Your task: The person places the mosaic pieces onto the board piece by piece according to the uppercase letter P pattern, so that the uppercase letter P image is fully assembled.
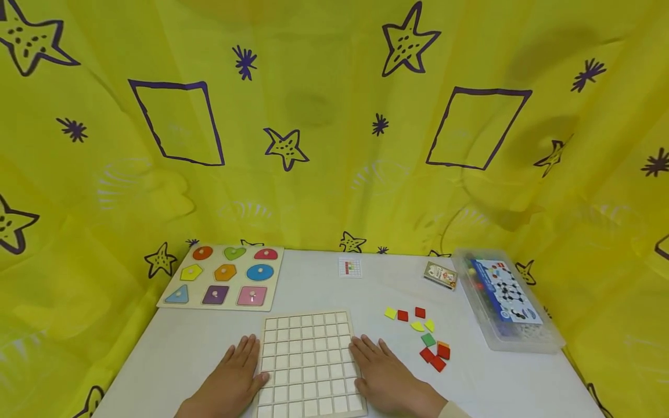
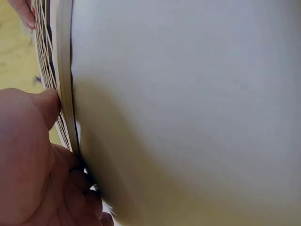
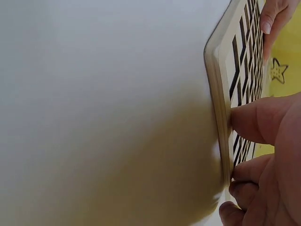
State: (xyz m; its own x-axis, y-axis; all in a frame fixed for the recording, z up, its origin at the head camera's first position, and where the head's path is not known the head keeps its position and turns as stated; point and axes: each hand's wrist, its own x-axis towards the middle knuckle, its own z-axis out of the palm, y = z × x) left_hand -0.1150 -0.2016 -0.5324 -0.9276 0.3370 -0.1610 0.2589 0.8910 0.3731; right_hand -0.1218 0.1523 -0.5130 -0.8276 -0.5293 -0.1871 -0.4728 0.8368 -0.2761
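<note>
A pale wooden grid board [image 1: 312,368] with rows of square cells lies on the white table in the head view. Along its left side rests my left hand [image 1: 230,371], fingers straight and pointing away from me, thumb at the frame. My right hand [image 1: 389,374] lies flat in the same way against the opposite side, its thumb touching the rim. In the left wrist view the thumb [image 2: 46,106] presses on the board's edge [image 2: 65,75]. The right wrist view has the other thumb [image 3: 254,117] on the frame [image 3: 220,89], with the fingers curving beside it.
Right of the board lie several red, yellow, green and orange tiles [image 1: 428,339]. Behind are a small pattern card [image 1: 351,267] and a card box [image 1: 441,275]. A shape puzzle [image 1: 237,304] stands back left; a clear plastic case [image 1: 486,334] lies right. A yellow curtain [image 1: 324,191] hangs behind.
</note>
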